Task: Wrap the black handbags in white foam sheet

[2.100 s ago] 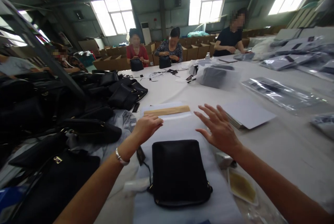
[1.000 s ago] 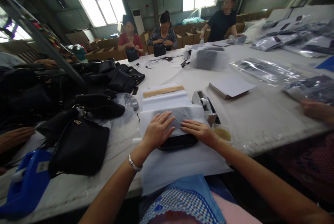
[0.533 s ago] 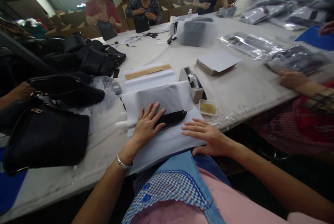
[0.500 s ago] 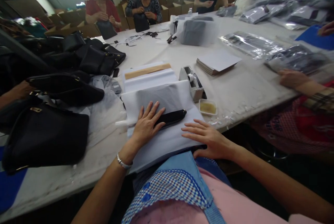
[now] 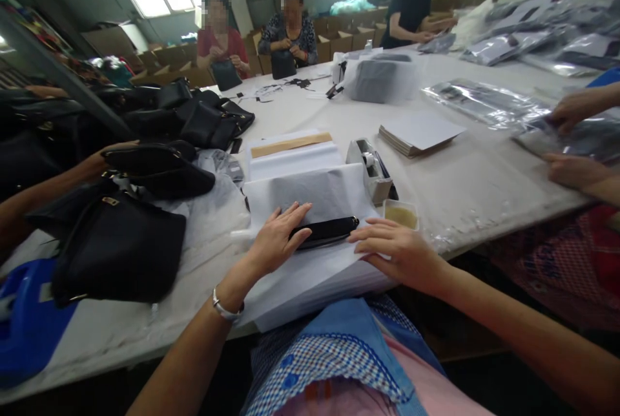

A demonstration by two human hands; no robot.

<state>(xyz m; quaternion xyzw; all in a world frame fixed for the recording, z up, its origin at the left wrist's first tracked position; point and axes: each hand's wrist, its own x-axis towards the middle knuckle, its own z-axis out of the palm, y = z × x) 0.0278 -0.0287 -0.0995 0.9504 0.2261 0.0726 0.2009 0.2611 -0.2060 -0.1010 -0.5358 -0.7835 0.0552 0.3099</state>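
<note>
A black strap (image 5: pixel 332 230) with a metal end lies across a grey, paper-covered bundle on the table in front of me. My left hand (image 5: pixel 281 236) rests on the strap's left end, fingers stretched out and thumb apart. White tissue paper (image 5: pixel 310 277) spreads beneath and toward me, its near part raised into a fold. At that fold's right edge, my right hand (image 5: pixel 400 251) has its fingers closed on the paper, close to the strap's metal end. Wrapping hides most of what lies under the strap.
A tape dispenser (image 5: pixel 371 170) and a small dish of yellowish stuff (image 5: pixel 401 216) sit just beyond my right hand. Black handbags (image 5: pixel 121 248) crowd the left, where another person's arm (image 5: pixel 53 177) reaches in. A card stack (image 5: pixel 419 130) lies further back; a co-worker's hands (image 5: pixel 576 174) handle plastic-wrapped goods.
My right hand has moved from lying spread on the paper to gripping its edge. The paper's near part has come up toward the strap. My left hand stays on the strap.
</note>
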